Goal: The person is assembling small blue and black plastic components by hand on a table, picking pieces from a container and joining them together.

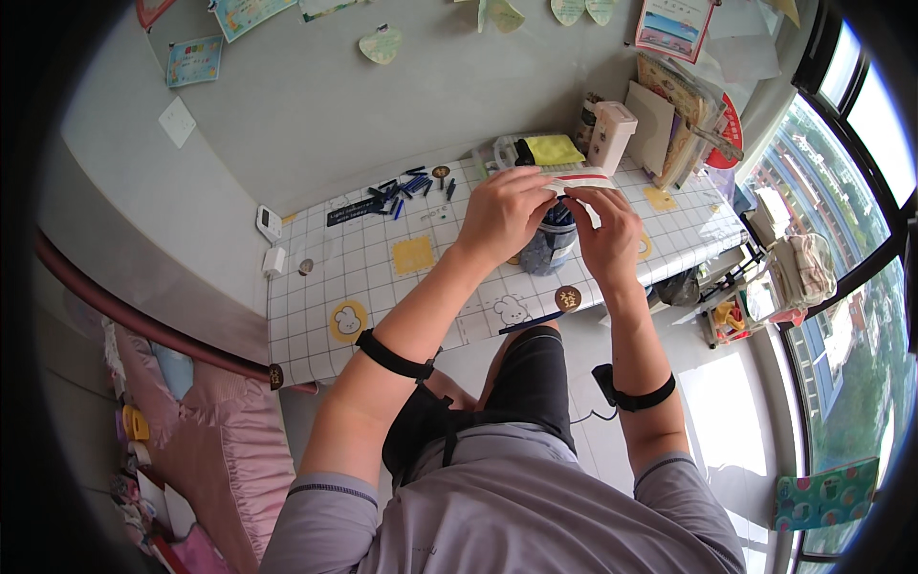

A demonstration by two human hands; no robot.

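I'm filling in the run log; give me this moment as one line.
left hand grips white strip | right hand pinches same strip | dark jar beneath on checked table | blue pieces scattered behind

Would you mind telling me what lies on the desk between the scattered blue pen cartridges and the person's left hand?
In the head view, only a small round-headed pin lies between the cartridges and the left hand; otherwise the checked desk cover is bare.

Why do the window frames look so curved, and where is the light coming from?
Head view: the fisheye lens bends the dark window frames near the rim; daylight enters through them from the right, leaving a bright patch on the pale floor; the corners are black.
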